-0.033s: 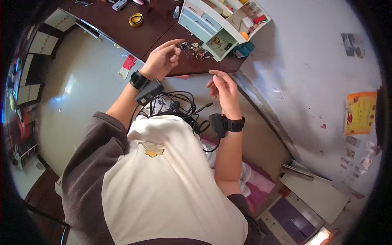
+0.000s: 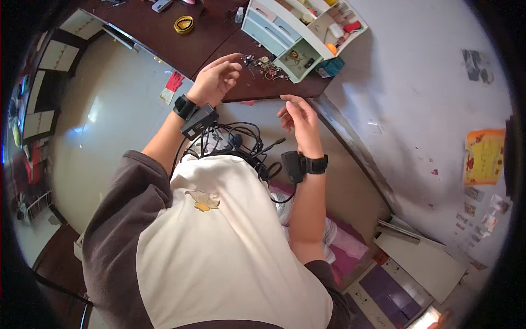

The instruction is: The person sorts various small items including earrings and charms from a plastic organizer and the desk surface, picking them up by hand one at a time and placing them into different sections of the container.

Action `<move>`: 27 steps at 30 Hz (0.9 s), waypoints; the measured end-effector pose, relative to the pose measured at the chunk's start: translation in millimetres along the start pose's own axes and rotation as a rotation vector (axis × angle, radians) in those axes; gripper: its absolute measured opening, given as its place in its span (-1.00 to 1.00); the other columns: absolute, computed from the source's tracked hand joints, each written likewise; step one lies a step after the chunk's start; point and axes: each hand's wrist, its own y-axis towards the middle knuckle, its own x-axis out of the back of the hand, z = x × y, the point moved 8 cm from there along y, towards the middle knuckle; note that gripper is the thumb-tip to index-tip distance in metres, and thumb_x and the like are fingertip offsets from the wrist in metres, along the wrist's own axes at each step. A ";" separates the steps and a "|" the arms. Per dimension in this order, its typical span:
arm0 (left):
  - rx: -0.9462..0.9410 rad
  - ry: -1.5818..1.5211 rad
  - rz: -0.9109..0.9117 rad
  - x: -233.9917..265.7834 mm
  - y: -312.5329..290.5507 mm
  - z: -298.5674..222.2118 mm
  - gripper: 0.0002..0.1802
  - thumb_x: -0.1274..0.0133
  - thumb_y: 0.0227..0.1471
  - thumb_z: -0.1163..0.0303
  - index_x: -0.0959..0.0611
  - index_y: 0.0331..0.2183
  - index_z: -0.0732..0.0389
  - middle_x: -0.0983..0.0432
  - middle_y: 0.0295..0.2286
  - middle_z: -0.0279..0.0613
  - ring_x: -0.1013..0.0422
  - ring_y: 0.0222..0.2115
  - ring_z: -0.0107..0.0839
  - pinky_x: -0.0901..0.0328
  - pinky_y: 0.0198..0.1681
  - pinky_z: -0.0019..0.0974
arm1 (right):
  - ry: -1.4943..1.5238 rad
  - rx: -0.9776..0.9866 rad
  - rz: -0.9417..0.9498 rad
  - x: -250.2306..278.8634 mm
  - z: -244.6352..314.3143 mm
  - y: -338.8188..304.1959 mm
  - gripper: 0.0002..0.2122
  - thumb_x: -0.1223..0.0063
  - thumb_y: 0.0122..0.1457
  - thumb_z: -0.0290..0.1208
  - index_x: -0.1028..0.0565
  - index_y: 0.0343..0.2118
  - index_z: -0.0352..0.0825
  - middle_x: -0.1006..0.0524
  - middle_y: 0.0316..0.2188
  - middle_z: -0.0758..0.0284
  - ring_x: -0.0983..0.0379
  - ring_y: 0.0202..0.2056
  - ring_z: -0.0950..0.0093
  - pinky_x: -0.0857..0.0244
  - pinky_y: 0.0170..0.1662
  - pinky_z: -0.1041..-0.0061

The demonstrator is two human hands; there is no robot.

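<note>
My left hand [image 2: 218, 79] hovers over the near edge of the dark brown table, its index finger stretched out and the others loosely curled, nothing visible in it. The fingertip points at a tangled heap of small jewellery [image 2: 266, 67], a little apart from it. Beside the heap, a pale green drawer [image 2: 306, 72] of a white cosmetics organizer [image 2: 312, 41] is pulled out, with a few small items inside. My right hand [image 2: 301, 118] is held in the air in front of the table edge, index finger extended, thumb apart, holding nothing I can see.
On the table [image 2: 219, 27] are a round yellow container [image 2: 184, 24] and a small clear bottle [image 2: 239, 15]. A teal box [image 2: 330, 67] stands beside the organizer. Black cables [image 2: 241, 137] run between my wrist devices over my lap. A wall [image 2: 416, 109] rises at the right.
The table and organizer appear shifted very slightly right and down. My left fingertip is slightly farther from the jewellery heap; my right hand looks nearly the same.
</note>
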 end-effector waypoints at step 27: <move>0.268 0.202 -0.292 203.3 115.7 13.1 -0.80 0.31 0.18 0.46 -0.46 -0.33 0.19 -0.40 -0.47 -0.33 -0.32 -0.47 -0.57 -0.26 -0.33 -0.50 | -1.116 -0.357 -0.211 -9.9 -235.8 242.6 -0.84 0.01 0.16 -0.29 -0.43 -0.32 -0.27 -0.44 -0.38 0.29 -0.40 -0.36 0.29 -0.31 -0.30 0.27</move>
